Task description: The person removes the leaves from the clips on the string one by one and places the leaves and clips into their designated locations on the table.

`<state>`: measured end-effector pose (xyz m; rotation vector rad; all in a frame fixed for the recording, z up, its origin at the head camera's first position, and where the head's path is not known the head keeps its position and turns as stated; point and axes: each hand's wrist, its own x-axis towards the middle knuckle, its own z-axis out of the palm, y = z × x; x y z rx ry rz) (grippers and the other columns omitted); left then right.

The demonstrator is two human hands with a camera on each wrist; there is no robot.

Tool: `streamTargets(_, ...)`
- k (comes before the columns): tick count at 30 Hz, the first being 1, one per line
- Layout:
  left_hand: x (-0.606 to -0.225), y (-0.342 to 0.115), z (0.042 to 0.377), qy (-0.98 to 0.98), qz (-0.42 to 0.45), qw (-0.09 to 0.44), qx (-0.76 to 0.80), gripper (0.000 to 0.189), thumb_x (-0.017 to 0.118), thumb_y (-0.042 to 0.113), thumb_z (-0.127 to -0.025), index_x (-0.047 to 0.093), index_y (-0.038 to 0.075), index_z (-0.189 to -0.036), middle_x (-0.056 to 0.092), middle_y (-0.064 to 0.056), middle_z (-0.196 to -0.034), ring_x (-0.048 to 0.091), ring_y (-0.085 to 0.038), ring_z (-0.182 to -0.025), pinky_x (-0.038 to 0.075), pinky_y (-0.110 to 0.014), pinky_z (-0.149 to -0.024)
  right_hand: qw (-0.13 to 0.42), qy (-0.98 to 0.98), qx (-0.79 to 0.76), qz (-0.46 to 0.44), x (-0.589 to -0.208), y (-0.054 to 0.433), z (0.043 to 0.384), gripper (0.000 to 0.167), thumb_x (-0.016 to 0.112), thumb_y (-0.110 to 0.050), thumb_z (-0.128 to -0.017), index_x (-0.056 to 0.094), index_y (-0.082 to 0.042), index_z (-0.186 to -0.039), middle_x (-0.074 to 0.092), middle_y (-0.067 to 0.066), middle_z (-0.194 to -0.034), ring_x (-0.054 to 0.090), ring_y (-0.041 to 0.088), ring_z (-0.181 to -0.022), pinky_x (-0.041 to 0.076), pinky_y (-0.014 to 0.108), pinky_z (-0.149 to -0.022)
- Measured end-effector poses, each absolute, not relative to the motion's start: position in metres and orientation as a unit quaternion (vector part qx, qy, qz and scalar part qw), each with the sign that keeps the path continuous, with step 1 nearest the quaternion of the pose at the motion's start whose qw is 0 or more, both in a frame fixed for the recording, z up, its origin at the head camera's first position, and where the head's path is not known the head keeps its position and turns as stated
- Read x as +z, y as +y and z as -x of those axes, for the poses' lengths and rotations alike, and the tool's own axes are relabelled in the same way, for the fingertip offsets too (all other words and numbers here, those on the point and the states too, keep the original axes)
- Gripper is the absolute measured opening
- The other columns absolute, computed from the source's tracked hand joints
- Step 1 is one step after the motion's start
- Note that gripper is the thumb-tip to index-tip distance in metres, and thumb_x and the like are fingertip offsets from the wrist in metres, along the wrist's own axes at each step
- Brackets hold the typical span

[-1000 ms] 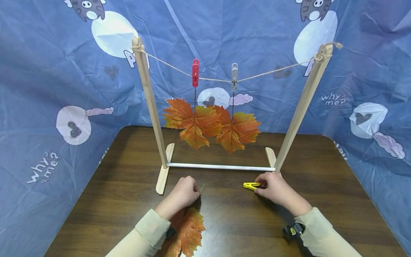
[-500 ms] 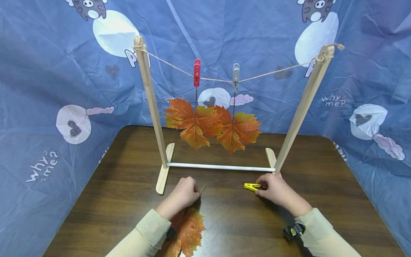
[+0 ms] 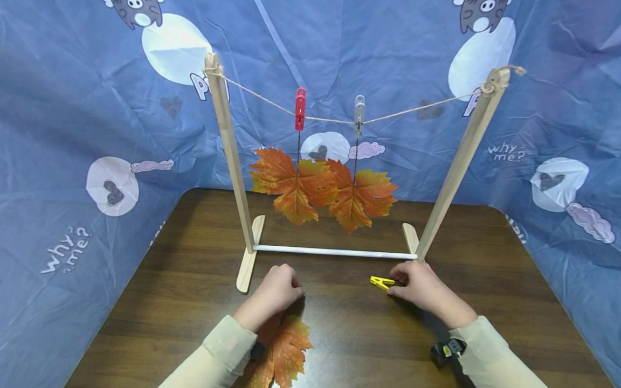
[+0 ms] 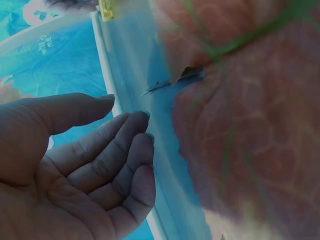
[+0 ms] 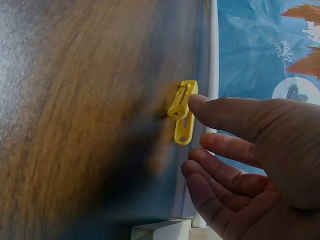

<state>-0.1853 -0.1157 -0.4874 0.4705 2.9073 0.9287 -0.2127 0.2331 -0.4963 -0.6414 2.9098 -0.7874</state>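
An orange leaf [image 3: 291, 350] lies on the table under my left wrist. My left hand [image 3: 276, 291] is bent beside its thin stem [image 3: 306, 289]; the left wrist view shows thumb and fingers apart with nothing seen between them. At the right, my right hand [image 3: 419, 283] holds a yellow clothespin [image 3: 380, 282] low at the table, thumb on one handle and index finger close by the other. In the right wrist view the clothespin [image 5: 184, 107] appears at the thumb tip. Two more leaves hang from a string by a red clothespin [image 3: 300, 109] and a grey clothespin [image 3: 359, 116].
A wooden stand with a left post [image 3: 228, 140], a right post [image 3: 461, 156] and a white crossbar [image 3: 335, 251] stands just beyond both hands. The string [image 3: 412, 109] sags between the post tops. A blue printed cloth [image 3: 388, 43] surrounds the brown table [image 3: 349, 328].
Both hands stay almost in place. The yellow clothespin has turned slightly, and the leaf stem's tip beside my left fingers shows a little lower. The head view has shifted slightly.
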Motion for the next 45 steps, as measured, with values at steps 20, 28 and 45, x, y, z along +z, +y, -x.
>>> streamTargets(20,-0.447,-0.121,0.177,0.873,-0.172,-0.029,0.455,0.009,0.078,0.003,-0.085,0.077,0.002,-0.094,0.072,0.001,-0.084,0.066,-0.011,-0.075,0.054,-0.029,-0.070,0.009,0.907,-0.382,0.180,-0.467,0.226,0.198,0.031,0.085,-0.012,-0.083,0.075,0.003,-0.108,0.073,0.015,-0.103,0.071,0.022,-0.087,0.058,0.035,-0.074)
streamTargets(28,-0.432,-0.117,0.171,0.836,-0.178,-0.040,0.517,0.012,0.076,0.000,-0.087,0.076,-0.002,-0.098,0.074,-0.007,-0.091,0.069,-0.015,-0.079,0.057,-0.030,-0.073,-0.020,0.886,-0.423,0.187,-0.451,0.220,0.190,0.031,0.087,-0.013,-0.083,0.076,-0.003,-0.109,0.075,0.005,-0.103,0.072,0.017,-0.087,0.057,0.029,-0.073)
streamTargets(45,-0.396,-0.105,0.165,0.798,-0.200,-0.073,0.564,0.019,0.075,-0.002,-0.088,0.074,-0.004,-0.107,0.074,-0.010,-0.096,0.070,-0.018,-0.084,0.057,-0.033,-0.077,-0.050,0.872,-0.438,0.212,-0.407,0.204,0.178,0.029,0.088,-0.014,-0.082,0.077,-0.011,-0.109,0.074,-0.007,-0.100,0.070,0.012,-0.087,0.056,0.032,-0.078)
